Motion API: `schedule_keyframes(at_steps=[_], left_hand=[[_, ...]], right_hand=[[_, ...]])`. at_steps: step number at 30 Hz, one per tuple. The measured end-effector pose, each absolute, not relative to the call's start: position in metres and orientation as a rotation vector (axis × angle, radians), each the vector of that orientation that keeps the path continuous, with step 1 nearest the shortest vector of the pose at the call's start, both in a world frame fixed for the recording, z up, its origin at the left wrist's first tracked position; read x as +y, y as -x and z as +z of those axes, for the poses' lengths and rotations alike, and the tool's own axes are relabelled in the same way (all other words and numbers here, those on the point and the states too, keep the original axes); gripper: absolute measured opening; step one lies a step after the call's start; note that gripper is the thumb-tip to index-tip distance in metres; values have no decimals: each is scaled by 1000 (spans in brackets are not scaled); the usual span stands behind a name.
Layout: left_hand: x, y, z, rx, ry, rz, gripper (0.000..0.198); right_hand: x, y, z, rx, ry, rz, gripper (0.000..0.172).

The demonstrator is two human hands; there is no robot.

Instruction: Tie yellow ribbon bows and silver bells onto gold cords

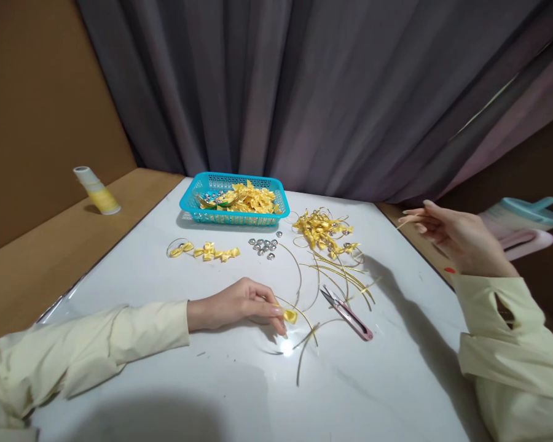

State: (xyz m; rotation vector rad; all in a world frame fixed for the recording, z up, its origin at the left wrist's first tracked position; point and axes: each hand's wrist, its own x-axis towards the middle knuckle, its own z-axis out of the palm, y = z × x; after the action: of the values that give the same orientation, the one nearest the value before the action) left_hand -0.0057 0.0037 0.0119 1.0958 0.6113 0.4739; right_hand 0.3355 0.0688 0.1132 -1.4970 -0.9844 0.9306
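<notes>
My left hand [251,305] is low over the white table, its fingers closed on a small yellow ribbon bow [290,316]. Raised at the right, my right hand [463,238] pinches a thin yellowish strand [406,223]; where its far end runs cannot be made out. Cut gold cords [298,368] lie just right of my left hand. A pair of pink-handled thread snips [348,313] rests beyond them, blades pointing away from me. Loose silver beads [263,247] sit in a cluster behind my left hand.
At the back stands a blue basket [234,217] with yellow bows and silver beads. A pile of finished-looking bows on cords [322,230] lies right of it. Several bows [208,251] form a row at left. A thread spool [96,190] and a lidded cup [529,215] flank the table.
</notes>
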Motion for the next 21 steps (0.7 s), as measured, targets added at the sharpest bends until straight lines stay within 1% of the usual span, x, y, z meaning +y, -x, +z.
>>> schedule_keyframes(at_steps=[7, 10, 12, 17, 21], left_hand=[[5, 6, 11, 600, -1098, 466, 18], [6, 7, 11, 594, -1132, 420, 20], [7, 8, 12, 592, -1173, 388, 22], [8, 8, 13, 605, -1266, 358, 29], [8, 8, 12, 648, -1206, 382, 23]], right_hand=[[80, -356, 99, -812, 1435, 1184, 23], [88, -358, 93, -737, 1371, 1217, 34], [90, -357, 92, -715, 1363, 1224, 38], [88, -356, 94, -716, 1355, 1294, 37], [87, -357, 93, -726, 1366, 1352, 29]])
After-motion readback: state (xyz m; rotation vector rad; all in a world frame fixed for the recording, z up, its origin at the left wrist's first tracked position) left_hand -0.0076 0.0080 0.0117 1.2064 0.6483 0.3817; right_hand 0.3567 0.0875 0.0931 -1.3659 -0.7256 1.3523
